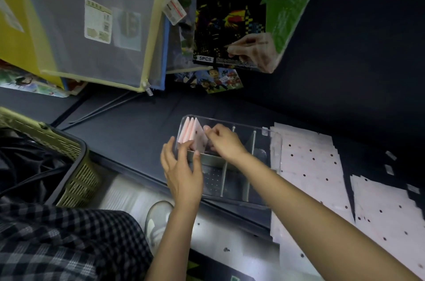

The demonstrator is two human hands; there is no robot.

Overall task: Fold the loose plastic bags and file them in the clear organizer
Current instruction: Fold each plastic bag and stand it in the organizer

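A clear organizer (264, 140) with upright dividers lies on the dark shelf. Several folded pink plastic bags (190, 131) stand filed in its left compartment. My right hand (224, 141) reaches into the organizer and pinches the nearest folded bag at its top edge. My left hand (181, 170) rests against the organizer's left front corner with its fingers straight, touching the filed bags. Loose flat bags with black dots (308, 161) lie spread to the right of the organizer, and more loose bags (386, 211) lie further right.
A woven yellow-green basket (78, 165) stands at the left by my checked trousers. Zip folders (92, 22) and a scratch-art pack (232, 16) hang above the shelf. My shoe (158, 218) shows below on the pale floor.
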